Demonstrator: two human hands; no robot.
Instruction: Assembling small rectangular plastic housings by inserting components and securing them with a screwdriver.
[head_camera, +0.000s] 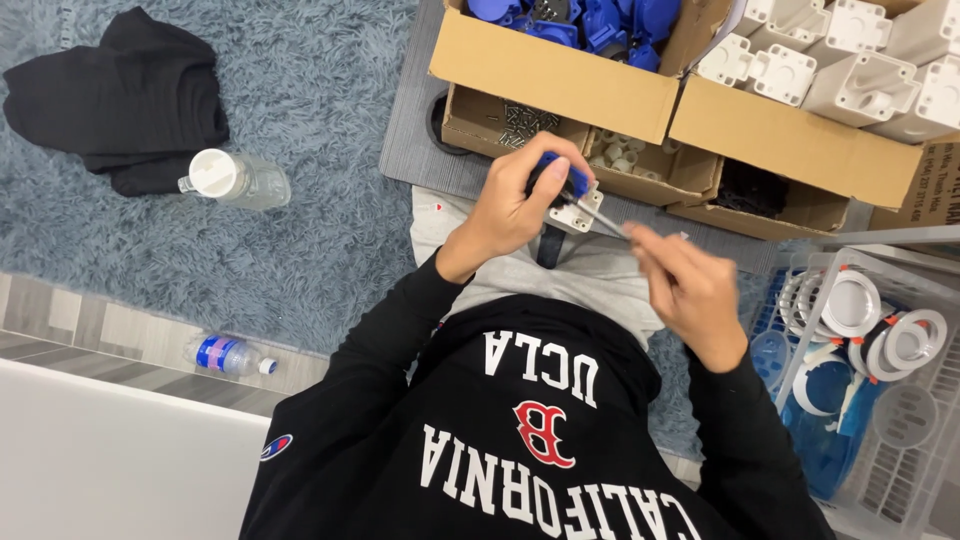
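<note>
Head view: the left hand (512, 205) clasps a small white-and-blue part (572, 200) over the lap, while the right hand (685, 285), just right of it, pinches a slim metal tool (608, 222) whose long axis slants up-left into the part. Beyond, open brown cardboard boxes (560, 75) hold blue and white pieces; a clear bin (880, 480) of white rings stands at right.

Two plastic bottles (236, 178) (228, 355) lie on the floor, one dark folded cloth (120, 95), three cardboard boxes (560, 75) (800, 140) (480, 125), and one clear crate (900, 470).
</note>
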